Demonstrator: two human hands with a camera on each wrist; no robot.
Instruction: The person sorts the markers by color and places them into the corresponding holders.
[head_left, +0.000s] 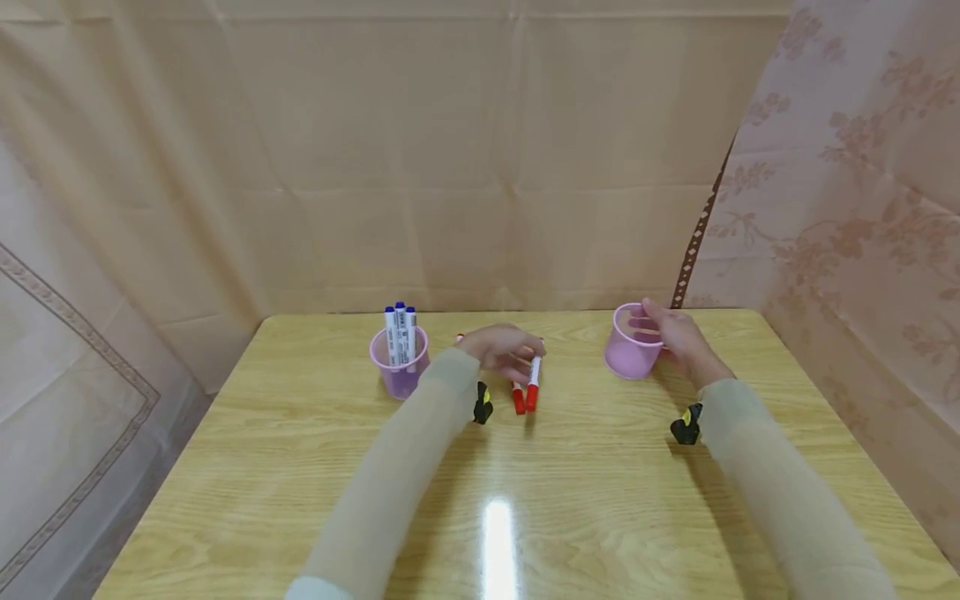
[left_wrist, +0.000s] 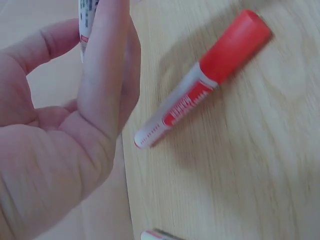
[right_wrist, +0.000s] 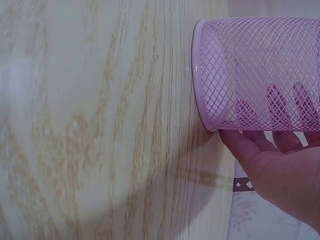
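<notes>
My left hand (head_left: pixel 504 348) pinches a white marker (head_left: pixel 535 372) between thumb and fingers, its red cap pointing down toward me. The label of this marker (left_wrist: pixel 88 22) shows between the fingers in the left wrist view. Close below lies a second red-capped marker (left_wrist: pixel 186 102) on the table. Past the hand, the end of another marker (head_left: pixel 460 337) peeks out, mostly hidden. With the thumb near the rim and fingers spread along the outside, my right hand (head_left: pixel 684 342) holds a pink mesh pen cup (right_wrist: pixel 270 65). No pens show inside it.
On the left stands another pink mesh pen cup (head_left: pixel 401 382) with several blue-capped markers (head_left: pixel 401 333) upright in it. The wooden table (head_left: pixel 585 500) ends at a beige curtain (head_left: pixel 375 167) behind, and a flowered cloth (head_left: pixel 862 250) hangs along the right.
</notes>
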